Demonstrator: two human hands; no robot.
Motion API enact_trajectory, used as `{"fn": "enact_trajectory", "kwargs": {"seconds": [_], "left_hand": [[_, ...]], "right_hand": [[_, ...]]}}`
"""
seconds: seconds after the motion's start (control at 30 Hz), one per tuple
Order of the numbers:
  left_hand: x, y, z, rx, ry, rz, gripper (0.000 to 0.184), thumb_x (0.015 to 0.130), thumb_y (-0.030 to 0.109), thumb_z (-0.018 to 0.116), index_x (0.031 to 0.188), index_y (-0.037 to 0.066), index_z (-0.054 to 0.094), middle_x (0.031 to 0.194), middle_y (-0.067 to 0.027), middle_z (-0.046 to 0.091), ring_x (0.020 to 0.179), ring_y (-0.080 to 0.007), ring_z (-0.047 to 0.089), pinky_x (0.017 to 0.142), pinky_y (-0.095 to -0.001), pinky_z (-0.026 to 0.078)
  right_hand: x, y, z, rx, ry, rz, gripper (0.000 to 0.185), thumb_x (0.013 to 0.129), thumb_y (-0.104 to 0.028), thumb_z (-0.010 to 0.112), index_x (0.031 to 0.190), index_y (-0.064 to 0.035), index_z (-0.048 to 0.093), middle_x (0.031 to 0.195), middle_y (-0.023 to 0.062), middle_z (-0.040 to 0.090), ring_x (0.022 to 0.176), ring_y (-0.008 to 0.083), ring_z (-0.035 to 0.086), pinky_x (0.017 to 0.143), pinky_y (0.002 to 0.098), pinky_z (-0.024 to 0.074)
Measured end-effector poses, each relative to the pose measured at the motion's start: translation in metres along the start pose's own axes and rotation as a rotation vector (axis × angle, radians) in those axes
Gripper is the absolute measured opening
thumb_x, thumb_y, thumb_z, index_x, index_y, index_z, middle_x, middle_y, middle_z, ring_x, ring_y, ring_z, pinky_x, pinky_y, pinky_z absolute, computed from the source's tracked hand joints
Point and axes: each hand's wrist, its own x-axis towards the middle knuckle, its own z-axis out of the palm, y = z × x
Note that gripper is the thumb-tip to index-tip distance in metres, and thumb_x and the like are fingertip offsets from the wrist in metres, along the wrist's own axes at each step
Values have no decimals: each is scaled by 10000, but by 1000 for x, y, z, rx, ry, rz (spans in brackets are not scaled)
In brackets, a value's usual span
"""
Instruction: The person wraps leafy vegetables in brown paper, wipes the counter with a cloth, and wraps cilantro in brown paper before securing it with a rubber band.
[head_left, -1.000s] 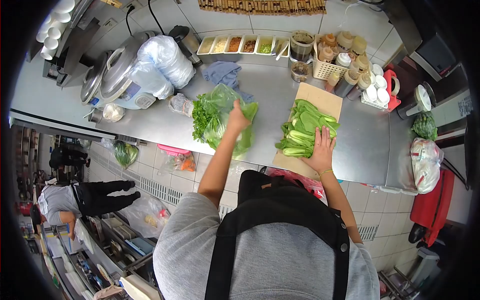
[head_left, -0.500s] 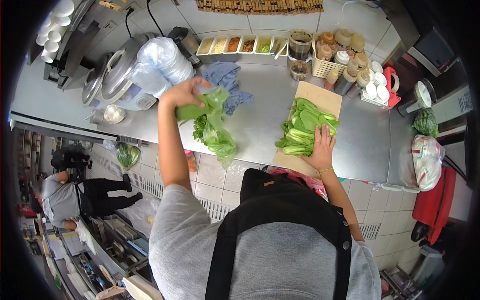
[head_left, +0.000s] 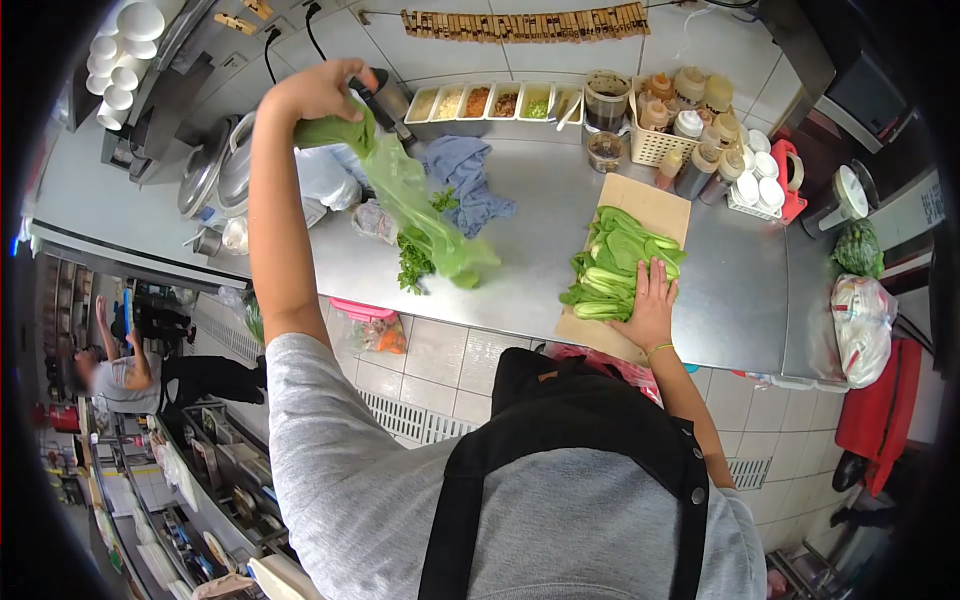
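Note:
My left hand (head_left: 325,95) is raised at the upper left, its fingers closed on one end of a green plastic bag (head_left: 400,185). The bag hangs stretched down and to the right over the counter. Leafy herbs (head_left: 412,265) lie under and beside the bag. On the right, my right hand (head_left: 652,305) rests with spread fingers on the lower right edge of a pile of leafy greens (head_left: 610,265). Those greens lie on a tan cutting board (head_left: 655,205).
Behind are a blue cloth (head_left: 462,175), a row of topping trays (head_left: 480,100) and a basket of sauce bottles (head_left: 655,148). Lidded cookers (head_left: 235,170) stand left. Another person (head_left: 130,375) is at the far left. A pink-lidded container (head_left: 362,312) is below the counter edge.
My left hand has moved up and left, drawing the green bag off the herbs and stretching it out. My right hand has stayed on the greens. The other person has raised their arms.

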Motion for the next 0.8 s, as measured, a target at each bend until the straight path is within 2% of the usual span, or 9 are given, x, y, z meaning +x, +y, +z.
{"fn": "enact_trajectory", "kwargs": {"seconds": [0.07,0.17,0.27,0.33,0.4,0.53,0.6,0.7,0.8], "left_hand": [[-24,53,-28,-100,126,-159,486,679,48,693,1132,156,552,868,-65,622,779,-169,579,702,-321,458],[-26,79,-47,19,219,-61,463,699,32,668,1123,178,553,891,-68,615,793,-166,578,706,-315,456],[26,44,-37,287,190,-3,469,698,40,675,1131,169,547,852,-66,618,751,-138,590,689,-281,461],[32,44,-37,425,250,-174,456,717,27,667,1139,149,543,842,-64,622,745,-104,599,681,-256,469],[30,39,-49,-331,-113,234,441,733,-1,654,1145,107,539,842,-47,627,749,-87,596,691,-246,475],[56,22,-4,-225,116,-54,402,746,-27,647,1128,43,544,817,-13,632,718,-80,581,666,-224,467],[75,-6,36,-393,-149,89,353,720,44,695,1058,97,604,750,-45,606,703,-108,562,633,-265,441],[73,2,60,-317,33,144,310,771,-25,634,1066,55,582,956,-39,632,796,-99,590,725,-245,466],[67,39,68,-431,230,303,296,789,-18,619,1074,50,575,1005,-50,625,832,-102,598,747,-243,468]], "right_hand": [[-1,0,0,-10,1,-5,1222,488,-470,820,1427,-29,174,1479,198,165,1392,332,111,1098,564,95],[-1,-1,-3,-15,-26,11,1192,510,-456,813,1428,-33,181,1484,187,160,1394,321,111,1095,570,94],[-2,1,0,-18,-13,0,1189,512,-461,812,1426,-33,183,1481,188,165,1392,325,114,1093,572,100],[-1,1,-1,-23,-9,0,1190,511,-465,811,1426,-33,185,1479,189,167,1391,326,116,1092,574,104],[-2,1,0,-19,-11,8,1190,511,-470,811,1425,-33,186,1477,191,170,1390,327,119,1090,575,108],[-3,4,3,8,30,-14,1193,502,-464,814,1424,-34,190,1475,192,174,1390,325,120,1091,576,107],[-3,3,3,13,37,-16,1192,501,-460,815,1423,-34,191,1474,192,176,1390,326,120,1091,576,106],[-2,3,1,-13,-12,-1,1200,511,-473,802,1427,-19,173,1477,204,161,1391,334,112,1091,568,101],[-4,4,2,-19,-9,-11,1204,508,-473,803,1426,-17,172,1475,207,160,1391,338,107,1089,572,100]]}}
